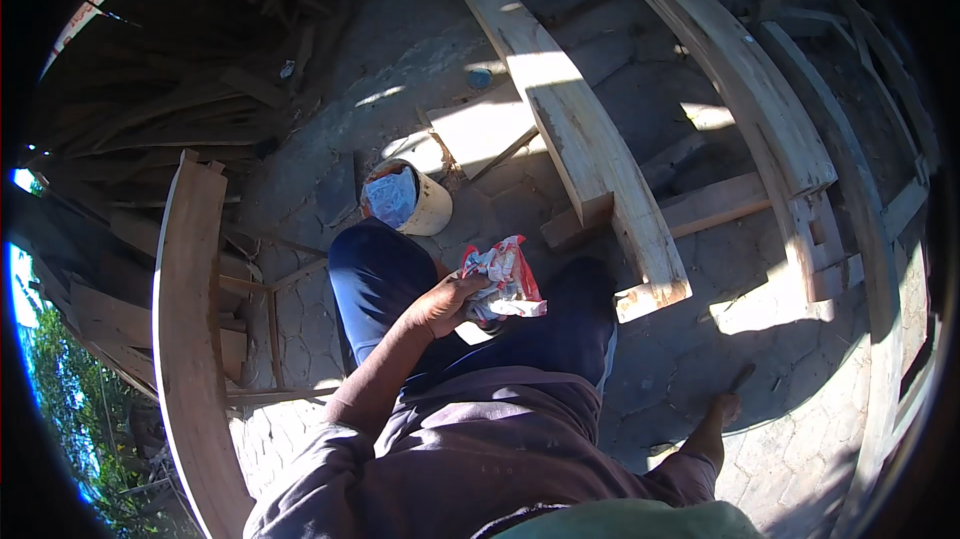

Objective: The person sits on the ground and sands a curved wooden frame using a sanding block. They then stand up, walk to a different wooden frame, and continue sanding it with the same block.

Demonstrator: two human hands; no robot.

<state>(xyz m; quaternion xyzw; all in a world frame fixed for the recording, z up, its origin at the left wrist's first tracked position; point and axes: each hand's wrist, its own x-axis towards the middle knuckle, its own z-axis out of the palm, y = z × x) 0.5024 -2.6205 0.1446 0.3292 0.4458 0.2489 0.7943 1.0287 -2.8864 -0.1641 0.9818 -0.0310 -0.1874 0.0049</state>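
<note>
My left hand [442, 306] grips a crumpled red-and-white plastic packet [504, 276] above my lap. Part of the packet is see-through, but what it holds is too unclear to tell. Out to my right and low, my right hand [726, 411] is closed around a small, slim tool whose dark end [742, 377] points away from me. Its exact kind cannot be told. Just beyond my left knee, a stained whitish bucket [431, 201] leans over, with crumpled bluish plastic film [391, 197] in its mouth.
A notched timber beam [562, 103] ends near my right knee, with a second mortised beam [727, 66] further right. Upright at my left stands a curved wooden plank [187, 314]. Stacked scrap timber [172, 103] fills the far left. A board [487, 126] lies on the paved floor [660, 359].
</note>
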